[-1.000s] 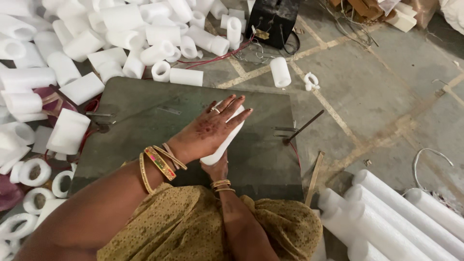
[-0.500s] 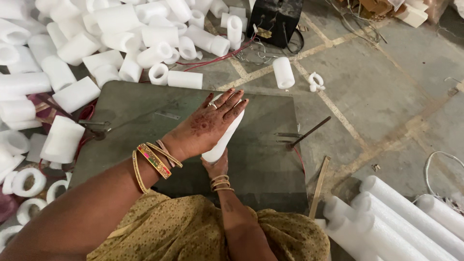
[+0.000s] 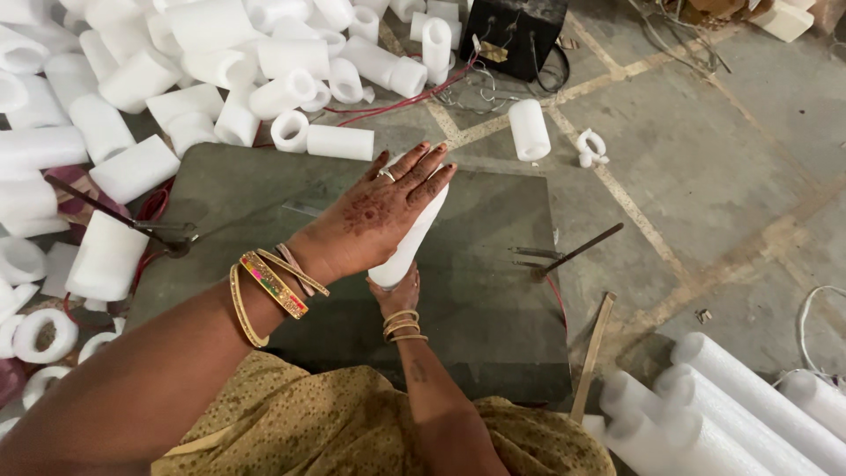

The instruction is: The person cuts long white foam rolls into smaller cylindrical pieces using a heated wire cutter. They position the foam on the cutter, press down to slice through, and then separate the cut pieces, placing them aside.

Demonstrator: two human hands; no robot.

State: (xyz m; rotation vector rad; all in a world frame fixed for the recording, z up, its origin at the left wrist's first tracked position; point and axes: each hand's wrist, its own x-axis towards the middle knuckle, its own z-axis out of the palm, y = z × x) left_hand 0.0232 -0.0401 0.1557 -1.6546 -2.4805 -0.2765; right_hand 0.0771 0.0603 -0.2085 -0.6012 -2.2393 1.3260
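A white foam tube (image 3: 414,238) lies tilted over a dark grey slab (image 3: 493,291) in front of me. My left hand (image 3: 374,216), with henna marks and bangles at the wrist, rests flat on top of the tube with its fingers spread. My right hand (image 3: 397,295) is under the tube's near end and mostly hidden by it; it holds that end from below. A thin wire runs across the slab from a metal post (image 3: 172,238) on the left to a metal post (image 3: 538,264) on the right.
A heap of short white foam tube pieces (image 3: 220,79) fills the floor at the back left. Long foam tubes (image 3: 740,414) lie at the lower right. A black box (image 3: 515,35) with red wires stands at the back. One cut piece (image 3: 529,128) stands alone.
The hands and the tube stay in much the same place on the slab. The view has shifted slightly.
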